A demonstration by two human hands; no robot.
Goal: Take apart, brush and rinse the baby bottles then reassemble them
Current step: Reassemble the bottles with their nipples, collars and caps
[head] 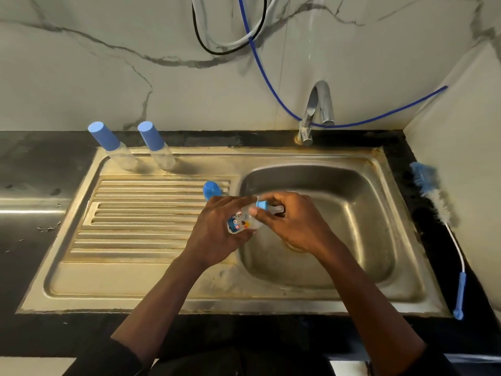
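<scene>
Item: printed baby bottle, held tilted above the lip between drainboard and basin.

Grip: my left hand wraps the body. My right hand pinches the blue collar with its teat.

Step, as I judge it: twisting the collar off.

Method: hold the body firm without crushing it, turn only the collar, and stay over the basin so a dropped part lands there.

Adjacent: loose blue cap on the drainboard, just behind my left hand.

Further out: left capped bottle and right capped bottle, upright at the drainboard's back. Bottle brush on the counter at right. Tap, no stream visible.
</scene>
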